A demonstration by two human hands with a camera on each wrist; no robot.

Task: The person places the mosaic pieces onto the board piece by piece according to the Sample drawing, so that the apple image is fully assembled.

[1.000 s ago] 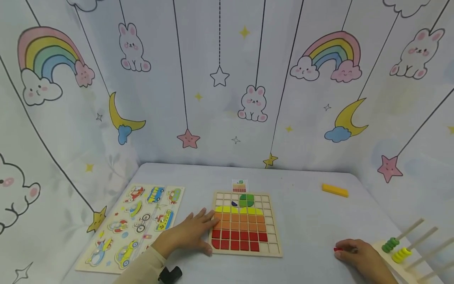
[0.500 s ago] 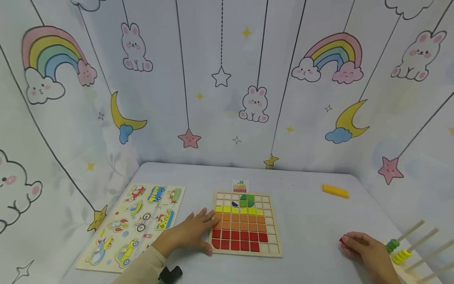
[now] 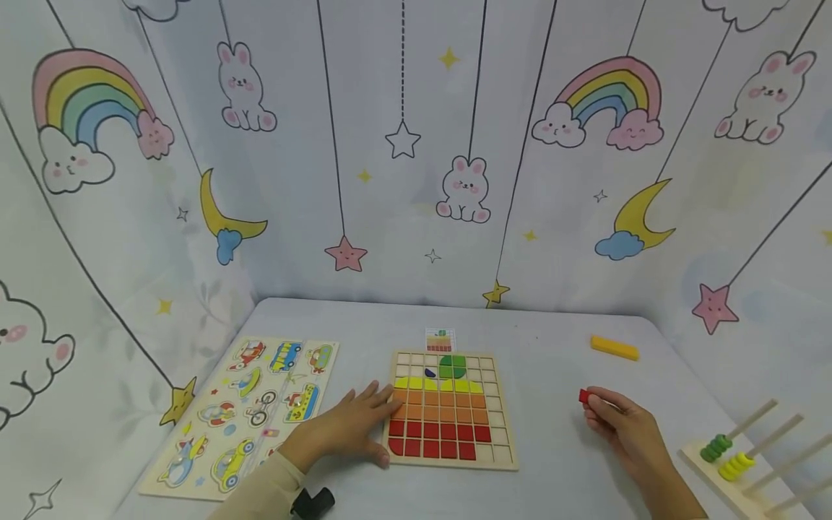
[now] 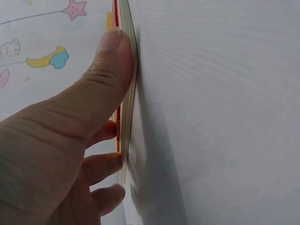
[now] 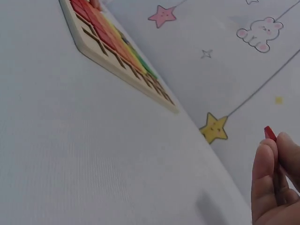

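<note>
A wooden grid board (image 3: pixel 503 419) lies in the middle of the table, filled with rows of red, orange, yellow and green tiles. Against its left edge rests my left hand (image 3: pixel 347 426), fingers spread; in the left wrist view the thumb (image 4: pixel 110 61) touches the board's side. To the right of the board, my right hand (image 3: pixel 627 430) pinches a small red tile (image 3: pixel 583 396) between thumb and fingers, above the table. The right wrist view shows this red tile (image 5: pixel 269 133) edge-on at the fingertips. Uncovered squares show along the board's right column and top row.
A small pattern card (image 3: pixel 440 340) lies behind the board. A vehicle puzzle board (image 3: pixel 214 383) is on the left. At the right are a yellow bar (image 3: pixel 614 349) and a wooden bead rack (image 3: pixel 721 480) with upright pegs. A black object (image 3: pixel 314 503) is by the left sleeve.
My right hand has lifted the red tile from near the bead rack and moved it left and away from me. The left hand has stayed in place.
</note>
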